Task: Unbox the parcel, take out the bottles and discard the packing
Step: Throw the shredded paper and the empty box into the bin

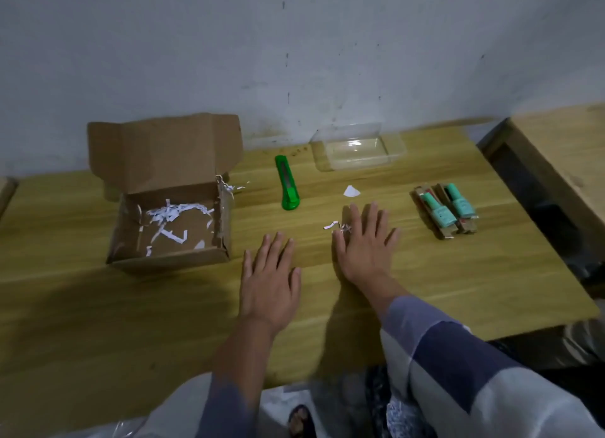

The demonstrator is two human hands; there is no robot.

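An open cardboard box [170, 257] stands at the left of the wooden table [425, 280], lid up, with white shredded paper [173, 215] inside. Two teal bottles [447, 210] lie side by side in small brown cartons at the right. My left hand [270, 280] lies flat on the table, fingers straight, just right of the box. My right hand [366, 244] lies flat too, left of the bottles. A few paper shreds [340, 227] lie by its index finger.
A green utility knife [288, 184] lies behind my hands. A clear plastic tray [358, 151] sits near the wall. A white paper scrap [351, 191] lies in front of it. A second table [563, 149] adjoins at the right across a dark gap.
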